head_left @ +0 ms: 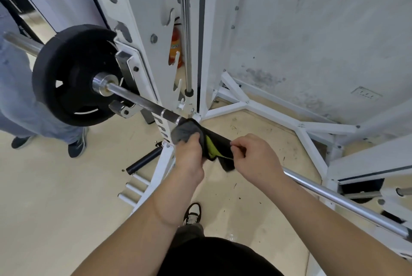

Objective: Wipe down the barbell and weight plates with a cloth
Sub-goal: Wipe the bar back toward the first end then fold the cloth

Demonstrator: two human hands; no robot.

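One steel barbell [138, 100] carries one round black plate [73, 75]; both hands' fingers, left hand [189, 153] and right hand [256, 156], are clamped on one dark cloth [200, 139].

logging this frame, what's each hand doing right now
Left hand: closed on the grey cloth, wrapped over the barbell.
Right hand: closed, pinching the black-and-yellow wrap.

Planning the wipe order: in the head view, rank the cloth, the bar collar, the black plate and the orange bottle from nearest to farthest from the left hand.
1. Cloth: gripped in the left hand, wrapped over the bar.
2. Bar collar: up the bar, to the left.
3. Black plate: just behind the collar, further left.
4. Orange bottle: behind the white rack, farthest back.
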